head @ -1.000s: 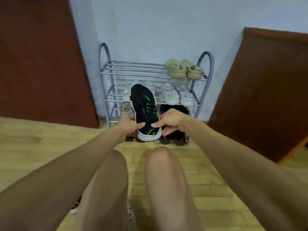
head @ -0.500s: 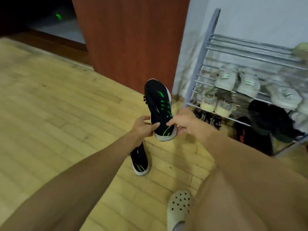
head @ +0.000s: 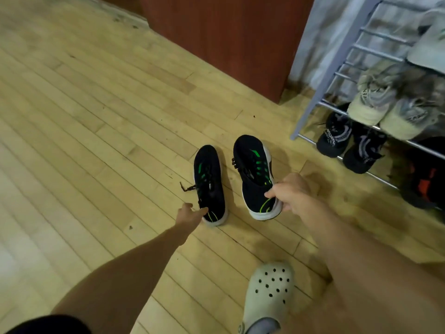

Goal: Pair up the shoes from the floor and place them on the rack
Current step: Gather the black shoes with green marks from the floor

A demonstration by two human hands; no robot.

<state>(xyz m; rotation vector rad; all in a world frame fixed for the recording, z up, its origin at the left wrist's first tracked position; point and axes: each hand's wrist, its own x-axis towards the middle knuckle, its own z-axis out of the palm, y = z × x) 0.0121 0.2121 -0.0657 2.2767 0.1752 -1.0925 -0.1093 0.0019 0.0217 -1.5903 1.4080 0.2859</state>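
My right hand (head: 292,194) is pinching the heel collar of one black sneaker with green accents (head: 255,174), thumb on the inside and the other fingers wrapped round the back of the heel, and whether the white sole is resting on the wooden floor (head: 96,116) or just off it I cannot tell. My left hand (head: 190,214) is down low with its fingers loosely spread, fingertips right at the heel of the matching sneaker (head: 209,186); whether they are touching it I cannot tell. That one lies flat on the floor, toe pointing away from me, a loose black lace trailing off to its left. The two sneakers are side by side, near each other but apart, both toes aimed the same way. The metal rack (head: 337,68) stands off to the right against the pale wall, by a reddish-brown wooden panel (head: 228,32). On its bottom shelf a black pair (head: 349,143) sits at the left end, and a grey and cream pair (head: 390,104) sits on the shelf above. My foot in a pale perforated clog (head: 269,295) is planted on the floor near the bottom edge.
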